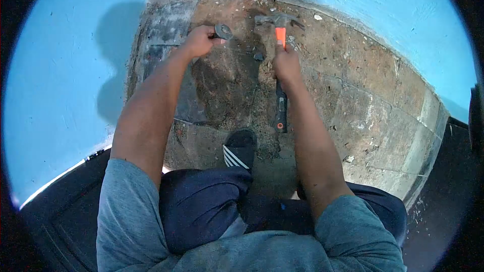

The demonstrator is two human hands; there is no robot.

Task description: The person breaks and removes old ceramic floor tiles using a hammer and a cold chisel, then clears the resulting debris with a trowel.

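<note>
My left hand (199, 43) is closed around a chisel with a round dark guard (223, 32), seen nearly end-on; its blade is hidden from this angle. To the right, my right hand (287, 65) grips a claw hammer (281, 35) around its handle, just under the orange neck. The hammer's metal head points away from me, and its black handle end extends below my hand. Under both tools lies a rough, chipped floor (227, 78) with dark patches and loose grit. A small dark chunk (259, 56) rests between my hands.
Light blue walls (65, 70) bound the floor at the left and far side. My foot in a dark striped slide sandal (240, 148) stands on the floor below my hands. Pale paving slabs (428, 111) run along the right. A dark panel (65, 211) is at lower left.
</note>
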